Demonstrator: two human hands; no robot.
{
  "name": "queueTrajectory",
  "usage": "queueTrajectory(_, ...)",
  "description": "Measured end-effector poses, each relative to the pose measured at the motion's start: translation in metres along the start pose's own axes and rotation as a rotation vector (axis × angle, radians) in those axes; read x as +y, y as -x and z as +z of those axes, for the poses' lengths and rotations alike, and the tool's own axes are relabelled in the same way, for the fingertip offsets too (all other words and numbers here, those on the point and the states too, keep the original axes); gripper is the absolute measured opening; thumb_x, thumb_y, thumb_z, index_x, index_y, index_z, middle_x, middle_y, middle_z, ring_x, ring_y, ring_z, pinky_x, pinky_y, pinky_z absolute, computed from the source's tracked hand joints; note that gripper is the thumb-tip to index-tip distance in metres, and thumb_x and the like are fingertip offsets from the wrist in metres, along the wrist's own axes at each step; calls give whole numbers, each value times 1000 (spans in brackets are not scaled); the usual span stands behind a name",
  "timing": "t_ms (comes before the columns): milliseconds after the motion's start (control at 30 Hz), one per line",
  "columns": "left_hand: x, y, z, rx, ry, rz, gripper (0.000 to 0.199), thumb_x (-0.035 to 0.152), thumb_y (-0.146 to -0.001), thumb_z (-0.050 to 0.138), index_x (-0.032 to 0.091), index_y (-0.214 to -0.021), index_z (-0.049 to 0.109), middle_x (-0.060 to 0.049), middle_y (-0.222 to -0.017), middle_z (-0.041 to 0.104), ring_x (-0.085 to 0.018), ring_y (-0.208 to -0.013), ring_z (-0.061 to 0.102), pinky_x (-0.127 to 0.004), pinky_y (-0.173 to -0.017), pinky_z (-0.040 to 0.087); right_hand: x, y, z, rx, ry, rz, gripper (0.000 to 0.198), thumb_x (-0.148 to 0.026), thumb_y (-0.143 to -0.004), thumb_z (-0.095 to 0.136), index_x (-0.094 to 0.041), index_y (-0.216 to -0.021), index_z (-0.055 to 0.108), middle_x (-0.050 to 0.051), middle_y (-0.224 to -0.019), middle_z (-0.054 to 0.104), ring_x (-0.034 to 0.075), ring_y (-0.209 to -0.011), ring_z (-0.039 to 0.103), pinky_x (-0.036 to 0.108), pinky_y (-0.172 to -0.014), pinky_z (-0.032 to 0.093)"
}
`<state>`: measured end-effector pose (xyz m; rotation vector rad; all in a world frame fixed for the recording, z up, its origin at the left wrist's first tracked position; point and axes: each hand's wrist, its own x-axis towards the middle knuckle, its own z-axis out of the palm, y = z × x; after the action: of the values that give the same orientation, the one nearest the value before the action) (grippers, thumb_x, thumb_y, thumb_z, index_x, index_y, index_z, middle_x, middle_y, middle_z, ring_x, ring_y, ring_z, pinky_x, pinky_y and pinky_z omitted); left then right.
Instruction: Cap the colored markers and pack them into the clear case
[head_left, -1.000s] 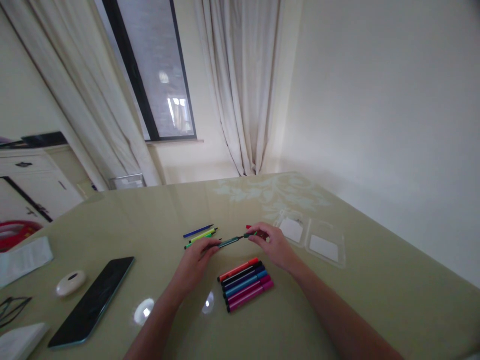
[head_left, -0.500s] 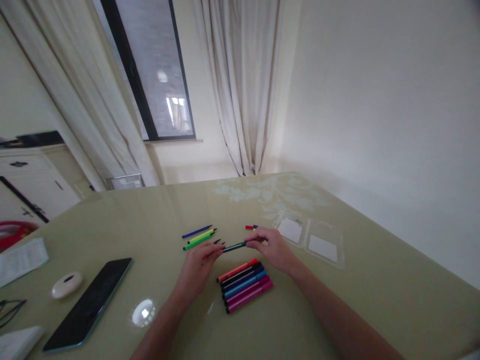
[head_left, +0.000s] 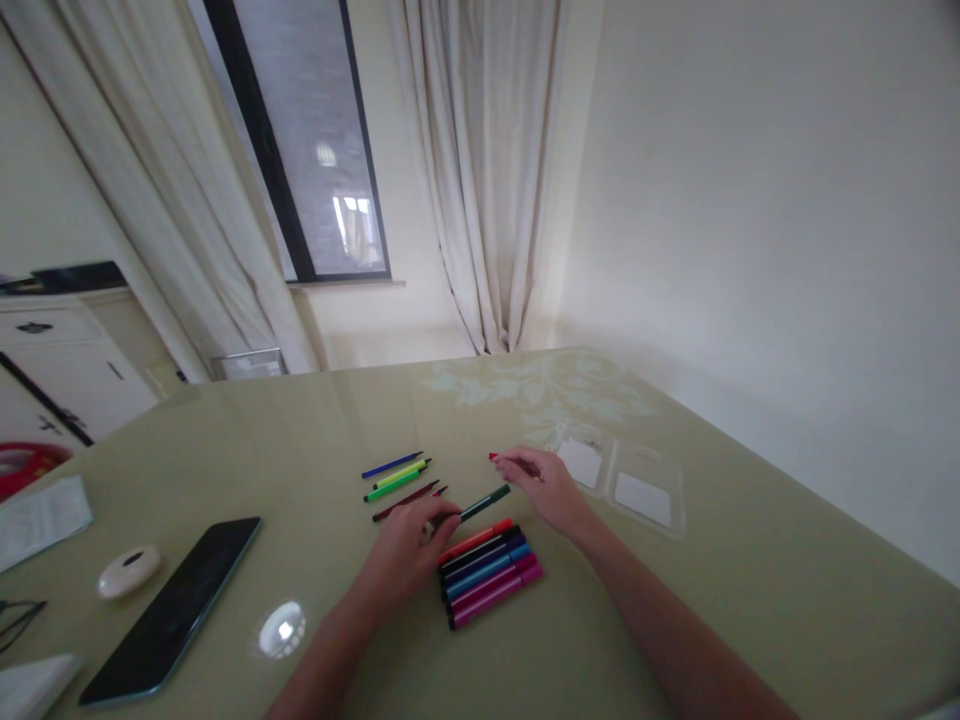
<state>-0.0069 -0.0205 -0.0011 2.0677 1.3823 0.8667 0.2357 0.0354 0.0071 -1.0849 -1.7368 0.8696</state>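
Observation:
My left hand (head_left: 411, 540) is closed around one end of a dark green marker (head_left: 485, 502), whose other end points up and to the right. My right hand (head_left: 546, 488) has its thumb and fingers together at a small red cap (head_left: 493, 457), covering most of it. Left of my hands lie uncapped markers: a blue one (head_left: 391, 464), a yellow one (head_left: 401, 473), a green one (head_left: 394, 486) and a dark red one (head_left: 405, 500). The tip of another red marker (head_left: 441, 491) shows behind my left hand. Nearer me, several capped markers (head_left: 491, 570) lie in a row.
An open clear plastic case (head_left: 643, 497) with white inserts lies to the right. On the left are a black tablet-like device (head_left: 172, 610), a white oval object (head_left: 129, 572), a folded paper (head_left: 45, 520) and a cable (head_left: 22, 622). A wall borders the table's right side.
My right hand has let go of the dark green marker and moved slightly up to the red cap. My left hand has carried the marker nearer me, uncovering the dark red marker.

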Motion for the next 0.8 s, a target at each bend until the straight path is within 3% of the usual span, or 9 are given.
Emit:
queueTrajectory(200,-8,1,-12,-104,-105,-5,22,38,-92,60,25,-89,78,-6,-91,76,-26,-92,68,-35,-82,49,29,-8,-15,215,301,-15,22,-33,-95,60,-20,-98,77,8,-97,76,22,-87,69,34,-81,53)
queueTrajectory(367,-14,1,-12,-115,-96,-30,25,42,-90,61,24,-87,78,-6,-90,75,-26,-90,68,-35,-81,49,34,-7,-15,124,528,-10,12,-22,-91,66,-18,-96,77,8,-99,70,23,-96,64,35,-89,49)
queueTrajectory(500,-33,-3,-19,68,-96,-81,29,44,-93,56,23,-94,77,-7,-97,76,-27,-91,69,-37,-83,51,31,-5,-10,68,632,-2,9,-18,-91,68,-18,-89,77,9,-100,68,24,-102,62,36,-93,46)
queueTrajectory(633,-56,-2,-40,320,-323,-255,33,39,-95,47,20,-103,73,-11,-105,73,-29,-94,67,-41,-86,51,29,-3,-9,100,712,26,12,-16,-92,66,-19,-87,76,9,-98,67,25,-100,62,35,-90,46)
queueTrajectory(800,-71,2,-51,279,-508,-372,28,35,-96,48,21,-99,71,-10,-106,71,-29,-97,65,-41,-88,49,30,-1,-14,115,830,26,12,-14,-88,68,-21,-83,76,11,-97,67,28,-98,61,36,-87,46)
